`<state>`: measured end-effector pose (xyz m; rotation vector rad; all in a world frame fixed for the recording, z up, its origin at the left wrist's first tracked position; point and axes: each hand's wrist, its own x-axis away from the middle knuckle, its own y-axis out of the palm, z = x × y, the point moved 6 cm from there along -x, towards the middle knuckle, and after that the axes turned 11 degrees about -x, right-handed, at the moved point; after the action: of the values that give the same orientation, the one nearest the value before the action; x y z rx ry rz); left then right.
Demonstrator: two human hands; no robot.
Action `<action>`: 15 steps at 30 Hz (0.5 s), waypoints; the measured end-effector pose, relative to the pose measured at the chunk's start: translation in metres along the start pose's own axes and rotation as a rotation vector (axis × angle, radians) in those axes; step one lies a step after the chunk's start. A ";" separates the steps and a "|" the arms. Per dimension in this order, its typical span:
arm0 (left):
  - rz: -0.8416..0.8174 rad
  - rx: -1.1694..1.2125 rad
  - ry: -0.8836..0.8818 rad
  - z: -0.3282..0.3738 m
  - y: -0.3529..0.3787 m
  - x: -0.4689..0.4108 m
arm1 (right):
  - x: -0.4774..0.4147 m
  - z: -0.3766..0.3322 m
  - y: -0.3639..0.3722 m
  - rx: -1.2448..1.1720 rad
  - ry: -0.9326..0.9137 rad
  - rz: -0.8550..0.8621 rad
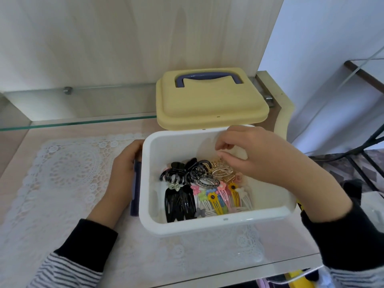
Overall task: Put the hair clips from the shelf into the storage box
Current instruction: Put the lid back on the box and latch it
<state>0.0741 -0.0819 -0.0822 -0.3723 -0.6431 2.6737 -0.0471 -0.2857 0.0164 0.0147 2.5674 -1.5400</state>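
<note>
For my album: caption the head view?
A person's right hand hovers over hair clips in the open storage box; the left hand rests against its side.

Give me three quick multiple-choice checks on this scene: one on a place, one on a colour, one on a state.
1. Where is the lid?
A. raised behind the box
B. shut on the box
C. flat on the floor

2. What colour is the lid's handle?
A. red
B. purple
C. green

3. What is the left hand doing?
A. lifting the lid
B. hanging free
C. holding the box's left side

Answers:
1 A: the yellow lid stands behind the far rim, and the box is open with clips showing inside.
2 B: the handle shows purple against the yellow.
3 C: the hand lies against the box's left wall, thumb by the rim.
</note>
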 end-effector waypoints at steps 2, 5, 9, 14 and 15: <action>0.060 -0.049 0.029 0.000 -0.004 -0.001 | 0.006 0.007 -0.004 -0.119 0.016 0.102; 0.157 -0.078 -0.007 0.000 -0.013 -0.003 | 0.019 0.012 -0.011 -0.253 0.020 0.295; 0.212 0.057 -0.108 0.000 -0.015 0.002 | 0.037 0.021 -0.020 -0.407 0.122 0.550; 0.231 0.223 -0.212 0.009 -0.013 0.019 | 0.058 0.036 -0.014 -0.840 0.339 0.696; 0.224 0.238 -0.237 0.010 -0.012 0.022 | 0.061 0.038 -0.010 -0.939 0.382 0.713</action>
<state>0.0545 -0.0669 -0.0709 -0.0645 -0.3574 2.9953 -0.1040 -0.3279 0.0000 1.0431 2.7913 -0.0470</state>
